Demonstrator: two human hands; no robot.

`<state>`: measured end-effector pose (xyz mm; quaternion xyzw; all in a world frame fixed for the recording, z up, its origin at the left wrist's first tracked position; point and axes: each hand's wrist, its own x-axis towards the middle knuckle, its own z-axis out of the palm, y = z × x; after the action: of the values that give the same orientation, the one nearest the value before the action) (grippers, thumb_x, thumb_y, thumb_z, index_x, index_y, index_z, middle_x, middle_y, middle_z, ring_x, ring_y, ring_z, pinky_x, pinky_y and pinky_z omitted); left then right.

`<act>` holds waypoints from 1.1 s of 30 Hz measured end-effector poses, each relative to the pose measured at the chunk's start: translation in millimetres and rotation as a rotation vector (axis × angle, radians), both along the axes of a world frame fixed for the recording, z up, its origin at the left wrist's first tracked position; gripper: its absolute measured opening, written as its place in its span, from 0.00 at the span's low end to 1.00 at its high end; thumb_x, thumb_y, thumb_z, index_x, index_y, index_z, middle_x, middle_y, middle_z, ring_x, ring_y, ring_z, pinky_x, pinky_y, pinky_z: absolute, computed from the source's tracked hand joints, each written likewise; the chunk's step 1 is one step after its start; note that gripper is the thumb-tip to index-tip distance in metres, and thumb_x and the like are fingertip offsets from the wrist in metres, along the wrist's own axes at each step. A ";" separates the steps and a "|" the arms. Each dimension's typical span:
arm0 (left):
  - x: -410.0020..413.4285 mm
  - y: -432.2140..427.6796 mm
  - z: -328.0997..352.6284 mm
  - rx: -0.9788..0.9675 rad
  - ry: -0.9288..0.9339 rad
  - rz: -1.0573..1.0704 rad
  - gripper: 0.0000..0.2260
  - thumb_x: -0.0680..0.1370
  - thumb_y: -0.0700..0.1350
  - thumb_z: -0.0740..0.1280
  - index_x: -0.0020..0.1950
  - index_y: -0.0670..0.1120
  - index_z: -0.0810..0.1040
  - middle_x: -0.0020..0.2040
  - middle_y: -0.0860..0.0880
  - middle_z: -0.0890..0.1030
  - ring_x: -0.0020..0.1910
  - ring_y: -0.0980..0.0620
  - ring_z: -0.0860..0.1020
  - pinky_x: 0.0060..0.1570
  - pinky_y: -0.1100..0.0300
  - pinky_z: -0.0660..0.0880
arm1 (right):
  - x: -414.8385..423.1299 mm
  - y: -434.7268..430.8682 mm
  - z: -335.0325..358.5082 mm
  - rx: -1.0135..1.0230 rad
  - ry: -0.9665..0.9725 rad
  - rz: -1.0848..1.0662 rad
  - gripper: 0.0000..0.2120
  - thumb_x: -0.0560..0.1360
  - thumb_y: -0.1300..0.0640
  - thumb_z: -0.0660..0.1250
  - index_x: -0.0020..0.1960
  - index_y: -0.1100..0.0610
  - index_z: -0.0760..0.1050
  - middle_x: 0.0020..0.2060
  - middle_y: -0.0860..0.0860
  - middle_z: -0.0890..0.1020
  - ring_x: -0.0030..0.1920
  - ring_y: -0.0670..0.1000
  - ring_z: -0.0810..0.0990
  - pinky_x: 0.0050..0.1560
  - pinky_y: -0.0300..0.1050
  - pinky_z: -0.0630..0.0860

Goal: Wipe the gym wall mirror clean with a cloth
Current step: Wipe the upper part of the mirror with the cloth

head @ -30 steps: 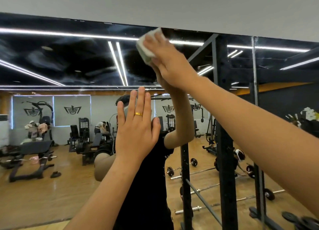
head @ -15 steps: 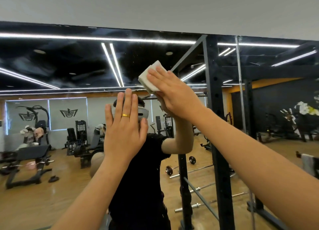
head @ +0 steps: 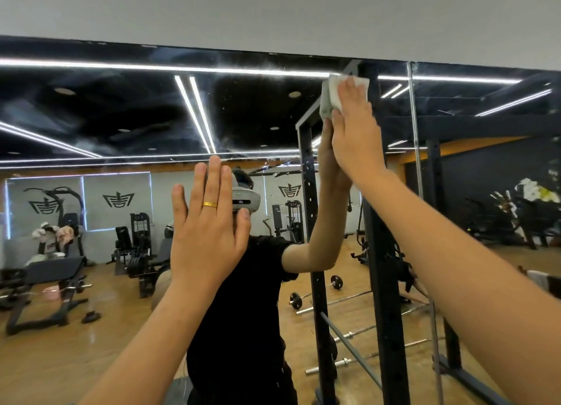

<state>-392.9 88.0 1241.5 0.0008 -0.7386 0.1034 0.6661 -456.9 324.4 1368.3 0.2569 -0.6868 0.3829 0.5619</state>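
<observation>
The white cloth [head: 334,93] is now high up on the mirror [head: 121,116], close to its top edge. Half a second ago it was lower down and more to the left. There is one cloth, one mirror and two hands. The right hand [head: 356,137] is flat, and its straight fingers press the cloth on the glass. The left hand [head: 206,243] is flat on the mirror too, lower and to the left, like before. It holds nothing and has one gold ring [head: 209,204].

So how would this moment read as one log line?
right hand: presses cloth high on mirror | left hand: flat against mirror
</observation>
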 end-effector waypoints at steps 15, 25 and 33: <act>-0.8 0.9 -1.9 -0.002 0.008 0.022 0.31 0.84 0.54 0.53 0.84 0.40 0.54 0.85 0.42 0.51 0.84 0.44 0.48 0.81 0.40 0.44 | 3.4 -4.0 44.1 -0.007 0.033 -0.016 0.26 0.88 0.59 0.53 0.83 0.60 0.52 0.83 0.58 0.53 0.83 0.58 0.50 0.81 0.43 0.52; -0.7 -0.8 -1.0 -0.011 0.016 0.024 0.31 0.84 0.53 0.55 0.84 0.41 0.53 0.85 0.42 0.51 0.84 0.45 0.47 0.81 0.39 0.46 | 45.3 -100.0 64.0 0.555 0.240 -0.037 0.26 0.87 0.57 0.55 0.83 0.54 0.54 0.84 0.51 0.53 0.83 0.56 0.46 0.80 0.49 0.44; 0.0 -5.5 -0.1 -0.003 0.007 0.011 0.31 0.84 0.54 0.53 0.84 0.41 0.55 0.85 0.42 0.52 0.84 0.45 0.49 0.81 0.39 0.47 | 15.2 -65.3 11.7 0.794 0.350 0.008 0.26 0.84 0.60 0.61 0.81 0.57 0.62 0.81 0.53 0.63 0.83 0.55 0.52 0.81 0.48 0.44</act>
<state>-392.9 82.5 1241.4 0.0042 -0.7362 0.1084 0.6680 -441.7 259.2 1380.0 0.5169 -0.6741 0.0419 0.5259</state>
